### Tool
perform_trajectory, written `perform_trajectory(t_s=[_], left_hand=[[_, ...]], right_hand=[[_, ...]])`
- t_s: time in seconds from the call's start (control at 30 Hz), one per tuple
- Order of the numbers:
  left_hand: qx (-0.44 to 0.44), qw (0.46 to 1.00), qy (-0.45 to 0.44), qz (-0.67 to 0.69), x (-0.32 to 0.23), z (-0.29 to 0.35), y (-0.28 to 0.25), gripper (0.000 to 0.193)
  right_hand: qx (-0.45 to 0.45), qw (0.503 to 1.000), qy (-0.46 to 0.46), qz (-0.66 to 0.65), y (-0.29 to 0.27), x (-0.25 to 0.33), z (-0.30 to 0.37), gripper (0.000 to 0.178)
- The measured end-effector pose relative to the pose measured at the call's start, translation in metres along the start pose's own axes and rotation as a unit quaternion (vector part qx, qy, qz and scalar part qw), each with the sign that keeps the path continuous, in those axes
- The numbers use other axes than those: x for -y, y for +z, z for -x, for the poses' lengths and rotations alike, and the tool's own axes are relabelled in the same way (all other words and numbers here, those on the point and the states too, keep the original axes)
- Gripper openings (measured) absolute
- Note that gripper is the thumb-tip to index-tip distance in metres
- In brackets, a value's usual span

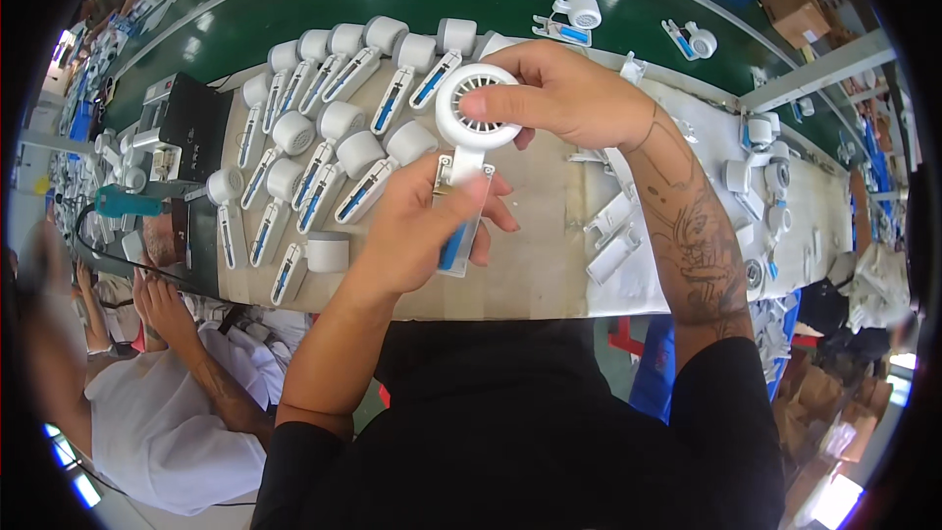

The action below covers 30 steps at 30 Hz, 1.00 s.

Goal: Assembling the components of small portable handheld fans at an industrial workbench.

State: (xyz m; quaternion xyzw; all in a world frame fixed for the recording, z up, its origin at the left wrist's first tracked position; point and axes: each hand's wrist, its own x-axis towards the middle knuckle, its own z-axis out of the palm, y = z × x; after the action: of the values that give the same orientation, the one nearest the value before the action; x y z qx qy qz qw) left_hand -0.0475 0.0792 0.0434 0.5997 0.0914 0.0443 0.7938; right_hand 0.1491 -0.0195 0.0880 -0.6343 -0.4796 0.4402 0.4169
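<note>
Both my hands hold a white handheld fan (467, 159) above the middle of the table. Its round, slotted head is turned up, and its handle points down toward me with a blue part inside. Around the handle and neck, my left hand (412, 226) is closed, with some fingers reaching past the far side. My right hand (569, 96) grips the fan's head from the right, the thumb lying across the slots and the other fingers mostly hidden behind it. Left of my hands lie several similar fans (341, 122) with open handles showing blue parts.
White plastic handle shells (614, 236) lie on the table's right side. More fans (583, 12) rest on the green surface beyond. At left stands a black machine (191, 137), near a teal tool (128, 201). Another person in a white shirt (167, 422) works at lower left.
</note>
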Motion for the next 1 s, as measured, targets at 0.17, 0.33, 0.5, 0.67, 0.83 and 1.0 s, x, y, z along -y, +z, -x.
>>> perform_trajectory(t_s=[0.17,0.33,0.5,0.67,0.83,1.0], left_hand=[[-0.097,0.989,-0.063,0.087,0.008,0.002,-0.012,0.048],[-0.203,0.973,-0.061,0.088,0.029,0.006,-0.041,0.047],[-0.190,0.968,-0.077,0.148,0.038,-0.003,-0.044,0.039],[-0.139,0.966,0.001,0.219,0.024,-0.009,-0.027,0.030],[-0.119,0.986,0.000,0.116,0.033,-0.013,-0.039,0.023],[-0.147,0.976,-0.020,0.160,0.029,-0.007,-0.036,0.024]], right_hand=[[-0.226,0.972,-0.070,0.000,-0.012,-0.041,0.025,0.035],[-0.194,0.834,0.078,0.510,-0.033,-0.109,0.099,0.046],[-0.266,0.858,0.177,0.403,-0.023,-0.123,0.122,0.043],[-0.257,0.841,0.197,0.433,-0.019,-0.117,0.118,0.054],[-0.246,0.837,0.189,0.450,-0.028,-0.119,0.118,0.054],[-0.324,0.877,0.125,0.333,-0.021,-0.054,0.113,0.062]])
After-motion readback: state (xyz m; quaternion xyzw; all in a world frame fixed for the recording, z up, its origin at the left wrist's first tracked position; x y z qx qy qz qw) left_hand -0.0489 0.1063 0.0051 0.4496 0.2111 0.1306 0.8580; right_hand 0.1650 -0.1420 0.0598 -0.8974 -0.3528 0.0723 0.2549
